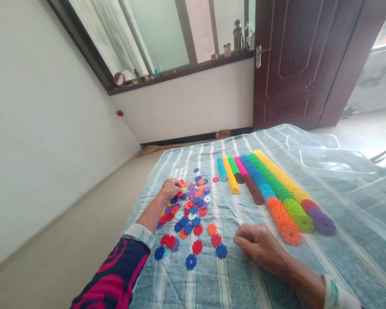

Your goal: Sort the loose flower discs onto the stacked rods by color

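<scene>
Red and blue discs lie by the left hand, grip unclear; the right hand curls, grip together.

Between discs and rods a lane runs, narrowing toward the cloth's far edge; tubs obstruct its right edge.

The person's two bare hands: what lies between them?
In the head view, notched plastic discs, including blue, red and orange ones, lie on the blue-grey striped cloth between left hand and right hand.
</scene>
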Demonstrator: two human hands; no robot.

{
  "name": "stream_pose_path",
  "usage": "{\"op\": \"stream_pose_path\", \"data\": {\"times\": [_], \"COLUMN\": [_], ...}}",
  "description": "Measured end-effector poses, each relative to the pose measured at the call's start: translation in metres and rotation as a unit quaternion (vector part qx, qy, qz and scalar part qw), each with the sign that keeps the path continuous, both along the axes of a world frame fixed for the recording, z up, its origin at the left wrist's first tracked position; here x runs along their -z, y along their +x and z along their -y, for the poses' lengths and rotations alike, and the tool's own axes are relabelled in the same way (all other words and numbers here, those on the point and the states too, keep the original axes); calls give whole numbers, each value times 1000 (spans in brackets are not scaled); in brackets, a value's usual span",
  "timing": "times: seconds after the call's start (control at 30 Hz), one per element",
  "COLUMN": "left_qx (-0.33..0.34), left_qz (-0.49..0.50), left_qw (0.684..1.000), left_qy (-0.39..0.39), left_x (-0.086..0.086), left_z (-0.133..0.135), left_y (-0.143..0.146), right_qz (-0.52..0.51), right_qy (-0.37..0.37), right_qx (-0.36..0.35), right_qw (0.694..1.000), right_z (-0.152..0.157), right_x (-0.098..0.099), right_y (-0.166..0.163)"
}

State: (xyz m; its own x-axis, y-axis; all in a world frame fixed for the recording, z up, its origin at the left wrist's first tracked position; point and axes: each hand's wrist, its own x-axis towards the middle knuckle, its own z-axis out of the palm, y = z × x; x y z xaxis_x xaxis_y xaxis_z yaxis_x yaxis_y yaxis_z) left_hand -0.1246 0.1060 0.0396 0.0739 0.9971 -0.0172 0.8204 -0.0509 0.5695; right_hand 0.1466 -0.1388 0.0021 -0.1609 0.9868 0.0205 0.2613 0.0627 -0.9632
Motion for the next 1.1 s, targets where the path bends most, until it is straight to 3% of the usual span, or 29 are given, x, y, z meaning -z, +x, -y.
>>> {"op": "stream_pose_path", "data": {"times": [0.17,0.33,0.63,0.83,1.1], "left_qx": [-8,26,172,192,194], "left_qz": [62,124,166,196,149], "left_qw": [998,991,971,961,966], "left_qy": [25,40,25,28,81], "left_x": [-15,-22,5,17,27], "left_z": [10,28,69,74,64], "left_y": [8,38,120,156,172], "right_qz": [0,-5,-9,-12,-13], "right_qy": [-2,-3,15,23,17], "right_qx": [-2,-1,2,0,4], "right_qw": [1000,1000,1000,1000,1000], "right_z": [0,-1,-2,-3,-4], "right_x": [-2,-2,-1,-2,-1], "right_y": [0,0,0,0,0]}}
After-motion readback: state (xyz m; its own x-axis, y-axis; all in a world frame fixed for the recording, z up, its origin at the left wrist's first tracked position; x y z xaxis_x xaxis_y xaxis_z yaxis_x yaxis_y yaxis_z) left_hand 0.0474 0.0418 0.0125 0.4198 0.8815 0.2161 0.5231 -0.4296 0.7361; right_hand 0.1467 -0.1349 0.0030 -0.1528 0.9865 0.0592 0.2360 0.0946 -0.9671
